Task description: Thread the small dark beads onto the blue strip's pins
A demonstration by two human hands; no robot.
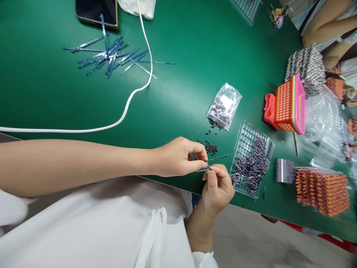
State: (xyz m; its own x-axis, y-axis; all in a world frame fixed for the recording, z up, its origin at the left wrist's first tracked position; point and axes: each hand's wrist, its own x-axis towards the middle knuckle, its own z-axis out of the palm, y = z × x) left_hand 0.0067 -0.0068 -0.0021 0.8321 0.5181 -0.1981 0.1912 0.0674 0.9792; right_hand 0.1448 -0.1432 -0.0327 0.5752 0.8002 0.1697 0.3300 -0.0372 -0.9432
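My left hand (178,158) reaches in from the left with thumb and fingers pinched on a thin dark strip (201,169). My right hand (219,188) comes up from below, its thumb and forefinger closed at the strip's right end; any tiny part between these fingertips is too small to make out. A blue metal strip (220,158) sticks out to the right just beyond the fingertips. Small dark beads (211,148) lie scattered beside my left fingers. Above them rests a clear plastic bag (224,106) with more beads. A clear tray (244,139) heaped with thin dark pieces stands right of my hands.
Loose blue strips (108,56) lie at the upper left near a phone (97,11). A white cable (125,108) crosses the green table (181,96). Stacked baskets (286,104), orange bundles (322,191) and silvery bundles (305,69) stand at right. Another person's arm (329,28) shows at upper right.
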